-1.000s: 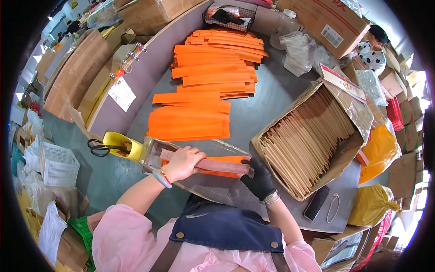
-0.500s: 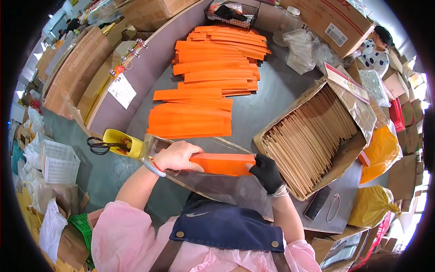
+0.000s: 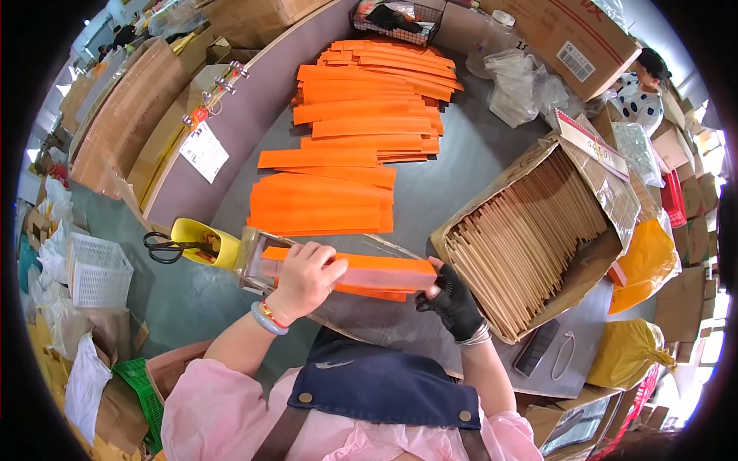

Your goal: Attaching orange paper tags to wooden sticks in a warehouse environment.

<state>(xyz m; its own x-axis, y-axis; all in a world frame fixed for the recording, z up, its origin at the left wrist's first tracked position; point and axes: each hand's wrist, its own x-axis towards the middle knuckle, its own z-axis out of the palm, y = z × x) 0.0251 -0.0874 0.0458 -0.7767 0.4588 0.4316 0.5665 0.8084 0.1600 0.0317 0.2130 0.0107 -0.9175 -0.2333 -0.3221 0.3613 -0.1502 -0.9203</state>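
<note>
A long orange strip (image 3: 384, 273), with a pale, shiny lower face, is held level in front of me. My left hand (image 3: 307, 273) is bare, with a bracelet and a bangle at the wrist, and its fingers are closed over the strip's left part. My right hand (image 3: 453, 302), in a black fingerless glove, grips the strip's right end between thumb and fingers. Another orange piece (image 3: 388, 294) shows beneath it. The left end reaches into a narrow wooden tray (image 3: 251, 257) at the table's near edge. Beyond my hands lie overlapping rows of orange strips (image 3: 319, 203).
At right stands an open cardboard box (image 3: 530, 238) packed with thin brown strips. A phone (image 3: 536, 347) lies near it. At left, a yellow holder (image 3: 207, 244) carries black-handled scissors (image 3: 163, 247). A wire basket (image 3: 396, 21) and clear plastic bags (image 3: 513, 84) stand farther back.
My left hand has turned and closed over the top of the orange strip, which now extends farther left. A second orange piece now shows below it. My right hand stays at the right end.
</note>
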